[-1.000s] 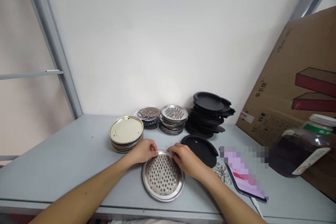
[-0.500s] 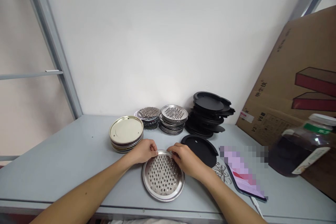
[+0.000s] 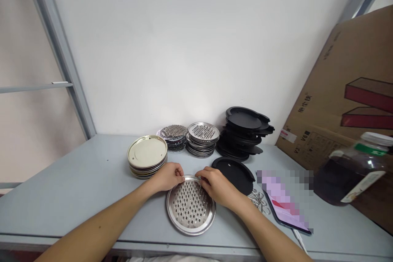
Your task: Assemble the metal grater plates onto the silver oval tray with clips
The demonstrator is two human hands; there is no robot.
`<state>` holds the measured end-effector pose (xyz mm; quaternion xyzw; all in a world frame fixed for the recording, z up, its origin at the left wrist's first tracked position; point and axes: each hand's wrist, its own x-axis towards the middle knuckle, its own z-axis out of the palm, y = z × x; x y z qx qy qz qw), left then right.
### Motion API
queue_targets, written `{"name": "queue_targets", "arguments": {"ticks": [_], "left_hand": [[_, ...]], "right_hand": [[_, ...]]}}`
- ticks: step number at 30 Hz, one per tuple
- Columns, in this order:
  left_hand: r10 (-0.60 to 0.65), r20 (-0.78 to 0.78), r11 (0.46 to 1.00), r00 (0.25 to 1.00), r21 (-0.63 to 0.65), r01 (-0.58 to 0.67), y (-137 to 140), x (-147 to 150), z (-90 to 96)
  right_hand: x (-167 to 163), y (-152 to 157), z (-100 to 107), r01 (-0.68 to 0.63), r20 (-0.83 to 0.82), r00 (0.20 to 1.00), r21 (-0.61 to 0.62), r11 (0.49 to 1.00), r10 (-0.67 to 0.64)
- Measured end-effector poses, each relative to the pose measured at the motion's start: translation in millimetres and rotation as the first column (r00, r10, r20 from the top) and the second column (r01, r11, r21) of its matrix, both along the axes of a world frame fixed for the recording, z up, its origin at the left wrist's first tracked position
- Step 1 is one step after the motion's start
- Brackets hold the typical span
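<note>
A round metal grater disc (image 3: 190,208) with rows of punched holes lies near the table's front edge. My left hand (image 3: 170,177) pinches its far rim on the left, fingers closed. At the far right of the same rim, my right hand (image 3: 215,186) grips with thumb and curled fingers. Close behind my left hand stands a stack of pale gold round lids (image 3: 147,152). Just beyond my right hand lies a black round holder (image 3: 235,175), and small metal rings or hooks (image 3: 260,202) lie beside it, partly hidden by my wrist.
Against the wall stand a stack of rough grater discs (image 3: 174,133), a stack of rimmed grater discs (image 3: 203,133) and a leaning pile of black holders (image 3: 245,120). On the right are a phone (image 3: 287,204) with a cable, a dark-filled jar (image 3: 344,176) and a cardboard box (image 3: 331,102).
</note>
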<state>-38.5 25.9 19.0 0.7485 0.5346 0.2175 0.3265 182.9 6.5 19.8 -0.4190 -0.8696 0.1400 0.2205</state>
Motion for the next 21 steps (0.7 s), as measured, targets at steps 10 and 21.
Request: {"name": "queue_targets", "arguments": {"ticks": [10, 21], "left_hand": [[-0.003, -0.019, 0.999, 1.000, 0.041, 0.004, -3, 1, -0.1], [0.000, -0.163, 0.954, 0.987, 0.296, 0.048, -12, 3, -5.0]], "right_hand": [[-1, -1, 3, 0.076, 0.030, 0.997, -0.004, 0.997, -0.076], [0, -1, -1, 0.082, 0.040, 0.996, 0.016, 0.996, -0.083]]}}
